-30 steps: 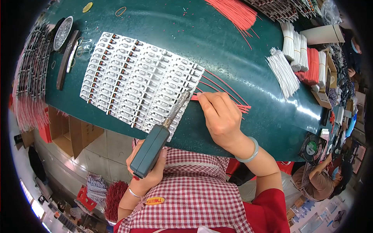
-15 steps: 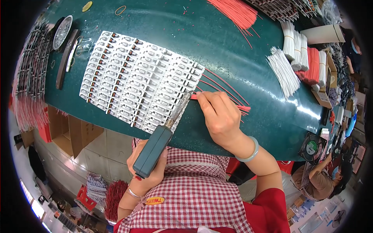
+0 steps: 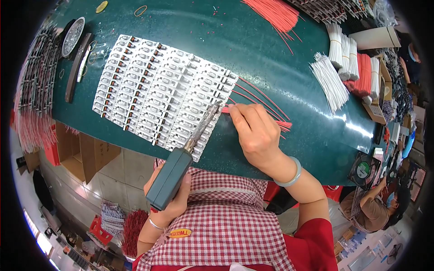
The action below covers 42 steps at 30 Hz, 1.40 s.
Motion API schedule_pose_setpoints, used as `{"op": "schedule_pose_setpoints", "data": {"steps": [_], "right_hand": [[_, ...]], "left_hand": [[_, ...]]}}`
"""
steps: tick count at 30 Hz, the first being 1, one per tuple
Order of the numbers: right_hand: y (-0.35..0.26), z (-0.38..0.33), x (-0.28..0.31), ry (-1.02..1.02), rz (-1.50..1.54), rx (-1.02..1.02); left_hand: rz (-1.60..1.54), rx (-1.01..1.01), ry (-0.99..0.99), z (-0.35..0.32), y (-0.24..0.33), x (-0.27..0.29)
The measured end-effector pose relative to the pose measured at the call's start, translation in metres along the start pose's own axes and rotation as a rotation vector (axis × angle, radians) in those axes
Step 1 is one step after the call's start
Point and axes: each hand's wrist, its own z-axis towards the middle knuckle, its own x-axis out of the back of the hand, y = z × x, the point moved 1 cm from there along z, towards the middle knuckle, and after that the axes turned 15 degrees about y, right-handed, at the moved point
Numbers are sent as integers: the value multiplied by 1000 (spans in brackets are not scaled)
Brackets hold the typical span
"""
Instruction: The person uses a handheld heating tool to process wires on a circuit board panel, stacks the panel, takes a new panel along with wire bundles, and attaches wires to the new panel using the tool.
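Note:
My left hand (image 3: 180,199) is closed around the dark green, boxy handle of a soldering gun (image 3: 170,178). The gun's metal shaft slants up over the right edge of a panel of white circuit boards (image 3: 156,83), its tip close to the wire ends. At that edge, my right hand (image 3: 257,135) pinches a small bundle of red wires (image 3: 285,126), whose near ends poke out past the fingertips. Above this hand, a few single red wires (image 3: 264,97) run from the panel's edge out to the right. Whether the tip touches a board is too small to tell.
A pile of red wires (image 3: 273,17) lies at the far side of the green table (image 3: 217,40). White wire bundles (image 3: 332,83) and a small fan (image 3: 363,169) are on the right. To the left are a metal dish (image 3: 73,38) and a dark bar (image 3: 77,67). Another person sits at lower right.
My left hand and the soldering gun have shifted a little left and down at the handle. My right hand stays nearly in place, still pinching the wires.

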Motion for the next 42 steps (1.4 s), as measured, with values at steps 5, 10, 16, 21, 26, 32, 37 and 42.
{"op": "schedule_pose_setpoints", "data": {"steps": [5, 10, 16, 21, 26, 32, 37, 42], "right_hand": [[0, -2, -2, 22, -12, -4], [-1, -5, 1, 61, 32, -6], [-9, -8, 3, 26, 79, -25], [-9, -8, 3, 18, 69, -15], [-10, -7, 4, 5, 51, 1], [-11, -7, 4, -12, 30, 7], [-11, -7, 5, -29, 23, 17], [-11, -10, 4, -38, 0, 34]], "left_hand": [[-28, -53, 55, 2, 5, 0], [-11, -22, 31, -3, 1, 2], [33, -27, -7, -11, -8, 5], [24, -54, -18, -5, -1, 3], [-6, -53, -30, -7, -3, 1], [26, -79, -56, -3, 1, 2], [24, -59, 8, -13, -8, 4], [0, -92, 46, -12, -6, 5]]}}
